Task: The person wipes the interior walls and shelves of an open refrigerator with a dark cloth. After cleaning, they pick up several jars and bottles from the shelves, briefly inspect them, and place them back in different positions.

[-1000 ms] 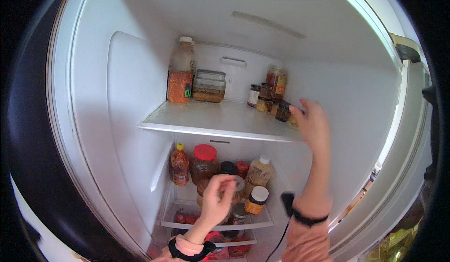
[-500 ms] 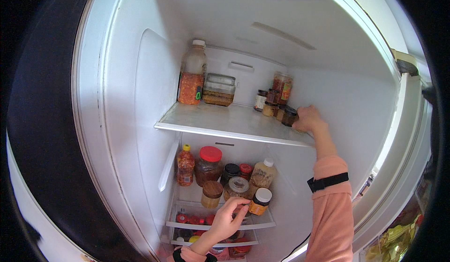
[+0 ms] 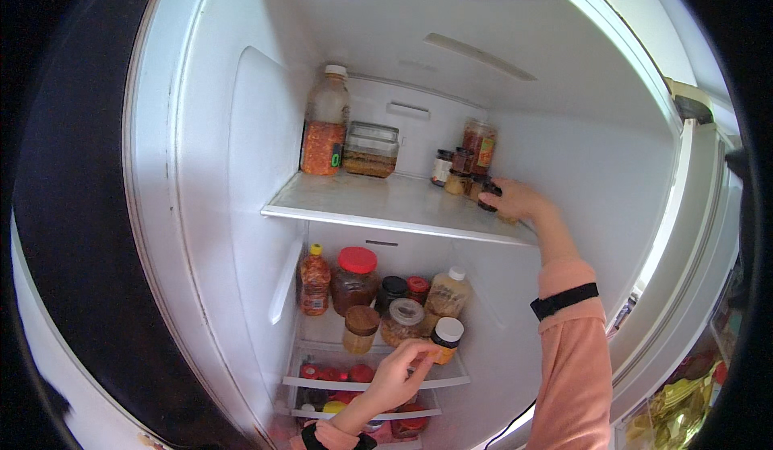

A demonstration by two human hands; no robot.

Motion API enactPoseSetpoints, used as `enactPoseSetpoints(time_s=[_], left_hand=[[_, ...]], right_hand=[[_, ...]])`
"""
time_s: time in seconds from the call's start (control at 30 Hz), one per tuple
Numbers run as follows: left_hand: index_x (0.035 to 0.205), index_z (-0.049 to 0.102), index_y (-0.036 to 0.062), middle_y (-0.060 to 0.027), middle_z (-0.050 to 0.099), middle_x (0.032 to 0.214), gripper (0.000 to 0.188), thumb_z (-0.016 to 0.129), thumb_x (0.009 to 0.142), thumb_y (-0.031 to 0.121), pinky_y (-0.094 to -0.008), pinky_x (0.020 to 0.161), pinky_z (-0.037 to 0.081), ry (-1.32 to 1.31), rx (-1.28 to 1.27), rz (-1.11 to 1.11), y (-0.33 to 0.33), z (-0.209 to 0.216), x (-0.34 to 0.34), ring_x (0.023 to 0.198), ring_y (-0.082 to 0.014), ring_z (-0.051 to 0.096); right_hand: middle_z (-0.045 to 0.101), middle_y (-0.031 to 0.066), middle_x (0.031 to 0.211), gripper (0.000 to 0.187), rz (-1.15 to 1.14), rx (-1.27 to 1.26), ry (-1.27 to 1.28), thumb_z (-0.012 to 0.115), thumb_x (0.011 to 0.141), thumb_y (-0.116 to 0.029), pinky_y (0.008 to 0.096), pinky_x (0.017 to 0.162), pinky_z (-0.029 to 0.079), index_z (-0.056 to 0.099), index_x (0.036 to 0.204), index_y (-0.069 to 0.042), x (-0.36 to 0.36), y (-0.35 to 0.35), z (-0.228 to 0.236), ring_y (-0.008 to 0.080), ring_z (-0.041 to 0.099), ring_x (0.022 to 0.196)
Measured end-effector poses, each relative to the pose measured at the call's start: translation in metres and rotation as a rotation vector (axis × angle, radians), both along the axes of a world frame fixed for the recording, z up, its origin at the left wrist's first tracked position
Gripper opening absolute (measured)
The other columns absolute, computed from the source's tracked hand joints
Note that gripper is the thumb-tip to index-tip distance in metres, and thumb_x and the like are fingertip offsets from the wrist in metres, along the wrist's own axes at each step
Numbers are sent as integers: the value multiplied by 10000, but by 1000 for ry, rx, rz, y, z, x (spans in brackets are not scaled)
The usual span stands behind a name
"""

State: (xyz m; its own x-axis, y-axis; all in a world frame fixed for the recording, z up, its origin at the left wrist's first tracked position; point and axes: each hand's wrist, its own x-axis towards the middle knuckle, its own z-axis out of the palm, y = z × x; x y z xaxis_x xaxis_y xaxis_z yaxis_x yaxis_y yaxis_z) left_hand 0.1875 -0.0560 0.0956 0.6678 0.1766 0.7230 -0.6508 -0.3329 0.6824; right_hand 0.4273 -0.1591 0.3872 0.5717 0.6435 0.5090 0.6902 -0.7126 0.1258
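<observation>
On the upper fridge shelf, at its right end, my right hand [image 3: 519, 200] closes its fingers around a small dark-lidded jar [image 3: 487, 196]. Beside that jar stand a small jar with pale contents [image 3: 456, 182], a dark jar with a white label [image 3: 441, 167] and a tall jar of reddish food [image 3: 479, 144]. Lower down, my left hand [image 3: 400, 376] hangs before the second shelf, thumb and fingers drawn together in a pinch; whatever may be between them is hidden. Just behind its fingertips stands a white-lidded jar [image 3: 447, 339] with an orange label.
A large bottle of red sauce [image 3: 325, 136] and a square glass jar [image 3: 371, 150] stand at the upper shelf's left. Below are a red-lidded jar [image 3: 355, 281], a yellow-capped bottle [image 3: 315, 282] and a wooden-lidded jar [image 3: 361, 331]. The fridge door [image 3: 684, 233] stands open on the right.
My right hand has shifted slightly left, its fingers now over the dark-lidded jar's top. The left hand stays before the white-lidded jar. The whole view has shifted a little.
</observation>
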Motion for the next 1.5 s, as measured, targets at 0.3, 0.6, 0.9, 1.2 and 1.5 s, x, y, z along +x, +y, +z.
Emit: enactPoseSetpoints(time_s=[0.3,0.6,0.9,1.2,1.5], left_hand=[[1136,574,6,-99,559,1119,198,576,945,55,-267,725,545,34,13,10,-4,-1,-1,920,-152,612],[1110,583,22,-138,615,1069,195,593,920,65,-314,743,540,40,47,66,-8,-2,-2,888,-259,658],[1193,566,33,-60,614,1138,253,591,944,74,-255,775,521,105,-151,70,10,-4,-7,961,-96,600],[1498,224,22,-138,376,1469,758,415,979,542,-405,1100,320,-74,-622,-228,66,-26,-37,1318,-233,405],[1344,407,-7,-200,639,1082,678,758,772,87,-367,840,508,403,9,508,107,-97,-40,1006,-301,640]], right_hand=[[581,235,1240,652,-73,174,76,641,848,-437,431,954,456,482,1307,-3,15,18,-1,371,564,1142],[573,211,1282,665,21,368,340,749,716,-411,380,977,445,612,1229,-10,29,13,-1,319,570,1160],[654,97,1148,569,597,719,578,752,764,-358,330,926,458,644,1218,-33,-86,-15,18,190,591,1042],[662,145,1054,473,1039,144,740,765,783,-175,321,857,477,627,1210,-27,-165,19,-161,225,631,947],[636,237,1137,626,837,102,872,747,765,-374,399,873,490,592,1229,16,-138,117,-329,361,621,1053]])
